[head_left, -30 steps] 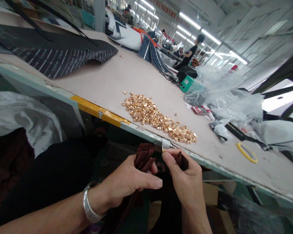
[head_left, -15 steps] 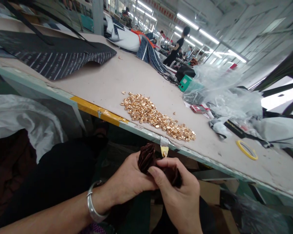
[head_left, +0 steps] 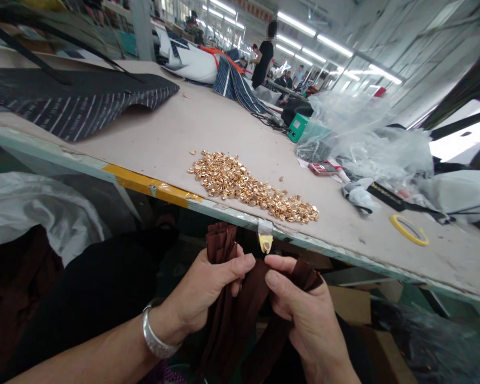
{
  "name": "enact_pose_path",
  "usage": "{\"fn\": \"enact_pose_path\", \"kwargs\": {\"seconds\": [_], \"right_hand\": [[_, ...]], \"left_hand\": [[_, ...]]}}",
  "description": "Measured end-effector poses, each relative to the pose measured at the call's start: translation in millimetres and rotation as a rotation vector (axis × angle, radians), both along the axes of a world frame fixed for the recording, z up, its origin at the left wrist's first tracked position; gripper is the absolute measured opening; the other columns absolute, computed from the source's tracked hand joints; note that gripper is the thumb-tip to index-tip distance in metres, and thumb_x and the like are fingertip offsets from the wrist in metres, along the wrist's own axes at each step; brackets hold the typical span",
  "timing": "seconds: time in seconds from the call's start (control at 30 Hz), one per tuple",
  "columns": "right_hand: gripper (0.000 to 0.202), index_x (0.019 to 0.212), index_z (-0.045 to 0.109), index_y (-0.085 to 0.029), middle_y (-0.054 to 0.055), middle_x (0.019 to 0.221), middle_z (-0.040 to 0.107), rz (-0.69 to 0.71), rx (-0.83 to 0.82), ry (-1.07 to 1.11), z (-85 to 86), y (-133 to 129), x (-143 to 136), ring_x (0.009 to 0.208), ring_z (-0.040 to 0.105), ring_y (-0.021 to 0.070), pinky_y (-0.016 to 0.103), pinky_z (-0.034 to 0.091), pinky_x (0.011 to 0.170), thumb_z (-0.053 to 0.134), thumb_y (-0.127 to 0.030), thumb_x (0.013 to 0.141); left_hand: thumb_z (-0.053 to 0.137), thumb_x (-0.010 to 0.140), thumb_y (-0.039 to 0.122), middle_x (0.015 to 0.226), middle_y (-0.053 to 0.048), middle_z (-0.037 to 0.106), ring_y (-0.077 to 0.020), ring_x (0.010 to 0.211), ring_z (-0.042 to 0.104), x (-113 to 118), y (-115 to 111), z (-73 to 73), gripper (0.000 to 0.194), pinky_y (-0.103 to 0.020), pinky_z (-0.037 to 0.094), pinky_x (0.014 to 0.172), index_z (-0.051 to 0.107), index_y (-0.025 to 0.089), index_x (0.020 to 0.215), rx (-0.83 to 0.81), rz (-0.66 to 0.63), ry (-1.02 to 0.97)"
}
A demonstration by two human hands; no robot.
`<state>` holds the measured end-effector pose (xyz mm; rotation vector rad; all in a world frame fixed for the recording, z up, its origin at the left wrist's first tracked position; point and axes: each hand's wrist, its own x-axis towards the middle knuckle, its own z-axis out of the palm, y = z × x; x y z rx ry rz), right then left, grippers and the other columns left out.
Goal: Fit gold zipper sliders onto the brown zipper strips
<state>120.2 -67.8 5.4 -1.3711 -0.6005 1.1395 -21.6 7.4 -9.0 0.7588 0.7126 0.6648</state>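
Observation:
My left hand [head_left: 220, 285] is closed round a bundle of brown zipper tapes [head_left: 221, 242], whose folded ends stick up above the fingers. The long lengths hang down between my wrists. My right hand [head_left: 300, 296] is closed on another part of the same brown tapes, with thumb and forefinger pinched together close to the left thumb. Just above my right fingertips, a small yellow holder [head_left: 266, 242] is fixed to the table edge, with a small piece in its tip. Behind it lies a pile of small gold metal pieces [head_left: 244, 181] that look like zipper sliders.
The slanting table edge [head_left: 144, 186] carries yellow tape. On the table are striped dark fabric [head_left: 96, 106], a green box [head_left: 298, 127], clear plastic bags [head_left: 368, 138] and a yellow tape roll [head_left: 408, 230]. A white sack [head_left: 36, 208] is at left. A person [head_left: 264, 58] stands far back.
My hands have drawn slightly apart and turned, so the brown bundle stands more upright and its hanging lengths show. The view has shifted slightly.

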Motion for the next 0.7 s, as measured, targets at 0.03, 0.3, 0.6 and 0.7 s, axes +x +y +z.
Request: {"fn": "enact_pose_path", "kwargs": {"seconds": [0.03, 0.3, 0.6, 0.7], "right_hand": [[0.031, 0.090, 0.075, -0.018, -0.007, 0.048, 0.047, 0.020, 0.006, -0.035, -0.9, 0, 2, 0.040, 0.028, 0.0025, 0.015, 0.020, 0.038, 0.084, -0.038, 0.067], [0.018, 0.088, 0.073, -0.021, -0.001, 0.072, 0.069, 0.067, 0.143, -0.311, 3.8, 2, 4, 0.064, 0.061, 0.0120, 0.021, 0.051, 0.058, 0.080, -0.026, 0.073], [0.012, 0.089, 0.074, -0.021, 0.001, 0.077, 0.074, 0.139, 0.136, -0.474, 9.1, 0, 5, 0.068, 0.067, 0.0155, 0.023, 0.054, 0.061, 0.073, -0.029, 0.080], [0.009, 0.083, 0.072, -0.021, 0.000, 0.074, 0.071, 0.190, 0.156, -0.627, 9.4, -1, 5, 0.065, 0.064, 0.0134, 0.022, 0.051, 0.059, 0.066, -0.027, 0.086]], "left_hand": [[0.077, 0.072, 0.038, 0.053, 0.007, 0.050, -0.0067, 0.049, 0.042, 0, 0, 1.2, 0.026, -0.019, 0.033, 0.049, 0.061, 0.018, 0.076, 0.035, -0.018, 0.000], [0.076, 0.074, 0.035, 0.057, 0.007, 0.049, -0.0058, 0.048, 0.040, 2, -3, 6.0, 0.023, -0.018, 0.031, 0.047, 0.063, 0.017, 0.082, 0.120, -0.011, 0.066], [0.066, 0.082, 0.037, 0.054, 0.006, 0.046, -0.0073, 0.050, 0.039, 0, -2, 9.0, 0.023, -0.020, 0.031, 0.048, 0.062, 0.016, 0.073, 0.268, -0.119, 0.169], [0.067, 0.082, 0.038, 0.053, 0.006, 0.046, -0.0075, 0.050, 0.038, 2, -2, 8.5, 0.025, -0.020, 0.030, 0.048, 0.061, 0.015, 0.072, 0.244, -0.113, 0.161]]}}
